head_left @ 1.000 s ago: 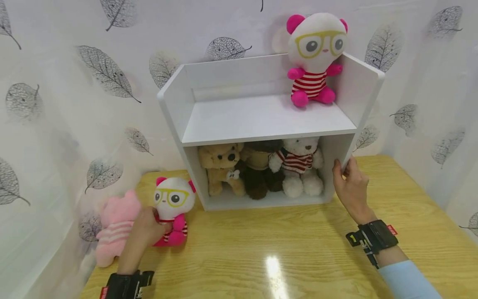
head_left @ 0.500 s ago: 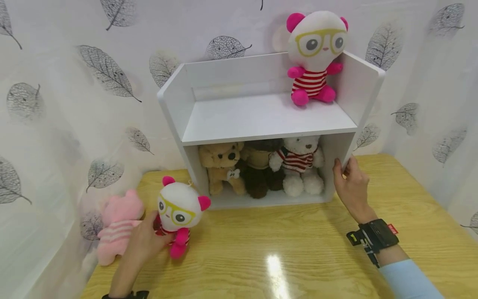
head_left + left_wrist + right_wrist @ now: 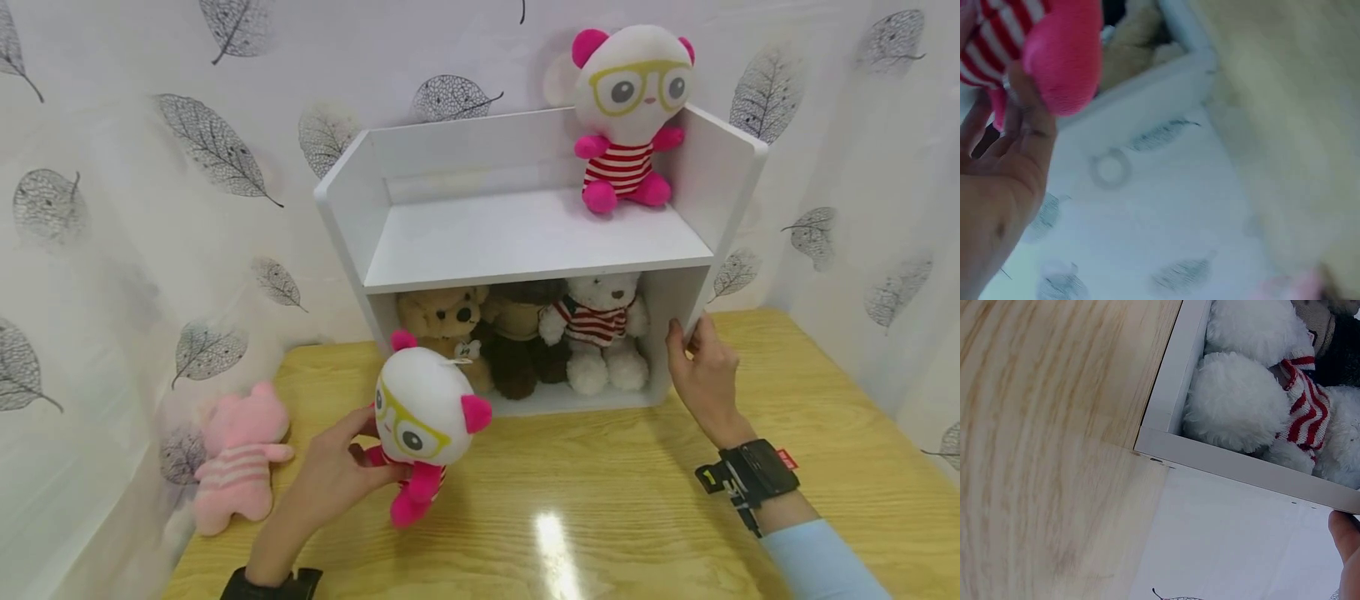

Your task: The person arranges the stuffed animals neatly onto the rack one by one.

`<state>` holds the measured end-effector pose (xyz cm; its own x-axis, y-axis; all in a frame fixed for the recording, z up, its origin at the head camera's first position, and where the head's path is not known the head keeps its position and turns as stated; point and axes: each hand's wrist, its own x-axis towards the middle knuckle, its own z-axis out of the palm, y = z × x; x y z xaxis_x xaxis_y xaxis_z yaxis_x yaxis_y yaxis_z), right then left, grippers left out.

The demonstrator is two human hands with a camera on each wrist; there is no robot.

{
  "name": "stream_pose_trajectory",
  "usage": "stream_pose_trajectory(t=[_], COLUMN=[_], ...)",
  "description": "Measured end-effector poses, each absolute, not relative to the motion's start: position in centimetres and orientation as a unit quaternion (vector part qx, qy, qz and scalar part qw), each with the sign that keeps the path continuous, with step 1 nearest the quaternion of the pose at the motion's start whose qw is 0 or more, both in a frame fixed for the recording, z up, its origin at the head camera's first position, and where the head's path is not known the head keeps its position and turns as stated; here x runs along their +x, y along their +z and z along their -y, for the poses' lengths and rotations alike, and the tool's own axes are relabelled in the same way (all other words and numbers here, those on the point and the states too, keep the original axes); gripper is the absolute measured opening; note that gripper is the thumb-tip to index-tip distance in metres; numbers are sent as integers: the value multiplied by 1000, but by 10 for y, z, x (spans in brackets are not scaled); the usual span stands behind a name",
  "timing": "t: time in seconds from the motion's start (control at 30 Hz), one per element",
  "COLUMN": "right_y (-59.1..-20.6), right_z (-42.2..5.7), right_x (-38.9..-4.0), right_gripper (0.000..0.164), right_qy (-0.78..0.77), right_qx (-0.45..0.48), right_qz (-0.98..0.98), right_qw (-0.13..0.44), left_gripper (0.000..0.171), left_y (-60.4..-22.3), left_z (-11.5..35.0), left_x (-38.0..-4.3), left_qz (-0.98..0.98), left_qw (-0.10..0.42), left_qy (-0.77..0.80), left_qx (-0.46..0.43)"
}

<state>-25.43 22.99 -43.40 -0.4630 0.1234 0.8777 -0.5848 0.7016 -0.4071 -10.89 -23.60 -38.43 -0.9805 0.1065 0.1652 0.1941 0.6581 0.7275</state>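
My left hand (image 3: 341, 467) grips a plush panda (image 3: 423, 400) with yellow glasses, pink ears and a striped body by its side, tilted, in front of the shelf's lower left corner. In the left wrist view, the fingers wrap the striped body beside a pink limb (image 3: 1066, 59). My right hand (image 3: 705, 375) holds the right side panel of the white shelf (image 3: 540, 237), thumb at the front edge. On the top tier, at the right, sits a matching plush panda (image 3: 633, 92). Below are a tan plush dog (image 3: 442, 312), a dark brown plush and a white plush bear (image 3: 600, 333).
A pink plush toy (image 3: 240, 458) in a striped top lies at the left of the wooden table (image 3: 600, 500), by the wall. Leaf-patterned covering (image 3: 112, 275) hangs behind and on both sides. The tan dog is partly hidden behind the held panda.
My left hand has lifted the plush panda from beside the pink toy and carried it right and nearer, tilting it. The right hand has stayed on the shelf panel.
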Motion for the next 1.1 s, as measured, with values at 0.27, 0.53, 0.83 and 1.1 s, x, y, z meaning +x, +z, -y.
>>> stream_pose_trajectory(t=[0.27, 0.53, 0.83, 1.1], right_y=[-434, -434, -434, -435], right_z=[-229, -229, -230, -230], right_x=[-253, -254, -255, -253], right_gripper=[22, 21, 23, 21], right_qy=[359, 355, 360, 350], right_qx=[151, 151, 151, 146], right_qz=[776, 777, 776, 780], right_qw=[496, 498, 495, 498], left_gripper=[68, 43, 64, 44], left_y=[-346, -283, -234, -211], left_z=[203, 170, 148, 132], left_x=[-134, -163, -206, -226], left_qz=[851, 824, 799, 798], left_qw=[183, 229, 209, 122], left_qy=[-429, -451, -523, -570], left_qx=[-242, -255, -212, -152])
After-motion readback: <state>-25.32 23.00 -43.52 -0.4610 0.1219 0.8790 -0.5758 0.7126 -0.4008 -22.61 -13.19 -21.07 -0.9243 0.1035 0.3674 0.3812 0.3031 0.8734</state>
